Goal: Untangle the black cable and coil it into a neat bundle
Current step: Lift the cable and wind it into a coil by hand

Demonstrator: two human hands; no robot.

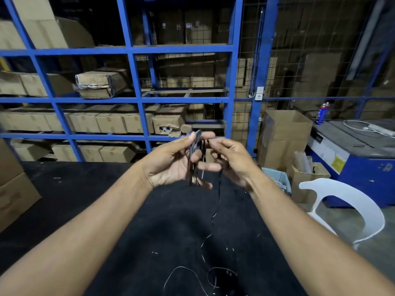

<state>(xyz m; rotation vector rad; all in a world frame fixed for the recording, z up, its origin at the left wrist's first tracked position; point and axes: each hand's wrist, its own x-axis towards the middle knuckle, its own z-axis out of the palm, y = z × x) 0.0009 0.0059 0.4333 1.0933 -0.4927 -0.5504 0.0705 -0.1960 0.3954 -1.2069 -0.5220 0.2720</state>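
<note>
Both my hands are raised over the black table (85, 199). My left hand (171, 163) grips a small bundle of loops of the black cable (197, 144) between thumb and fingers, with the loops hanging below the palm. My right hand (230, 161) pinches a strand of the same cable just right of the bundle. From the right hand the loose cable drops down to the table and lies there in slack curls near the front edge.
A blue metal rack (132, 99) with cardboard boxes stands behind the table. An open carton (284, 135) and a blue machine (352, 159) stand at the right, with a white plastic chair (346, 210) in front of them. Cartons (12, 189) sit at the table's left edge.
</note>
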